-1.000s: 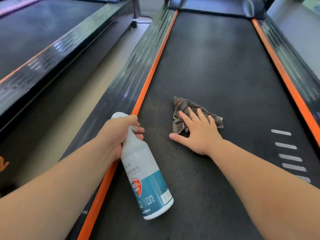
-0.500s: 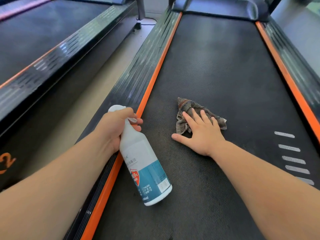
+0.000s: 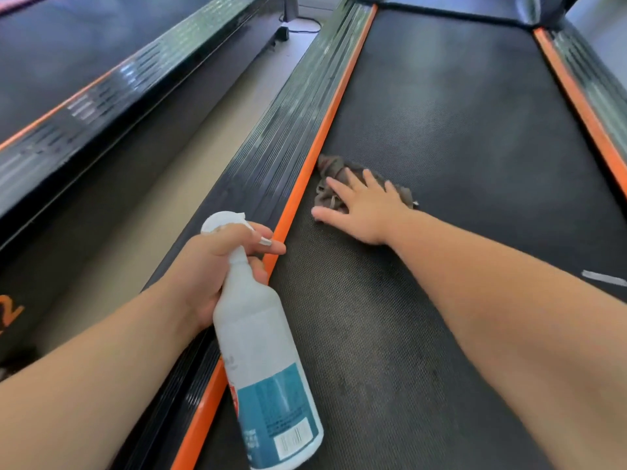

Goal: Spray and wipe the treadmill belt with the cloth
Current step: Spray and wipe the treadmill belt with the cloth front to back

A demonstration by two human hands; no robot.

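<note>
1. Left hand (image 3: 217, 266) gripped the spray bottle (image 3: 261, 351) at the neck, fingers curled round it, one on the trigger; bottle hung over the left orange strip (image 3: 305, 184).
2. Right hand (image 3: 363, 208) lay flat, fingers straight and spread, pressing the cloth (image 3: 334, 178) onto the treadmill belt (image 3: 458, 130); cloth sat at the belt's left edge, just beside the strip.
3. Step looked like wiping; next move likely a stroke across toward the right side.
4. Count: two treadmills, one bottle, one cloth, two hands.

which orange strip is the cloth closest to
The left orange strip, the one beside the left hand holding the spray bottle. The cloth, under the right hand, lies at its edge; the right orange strip is across the belt.
</note>
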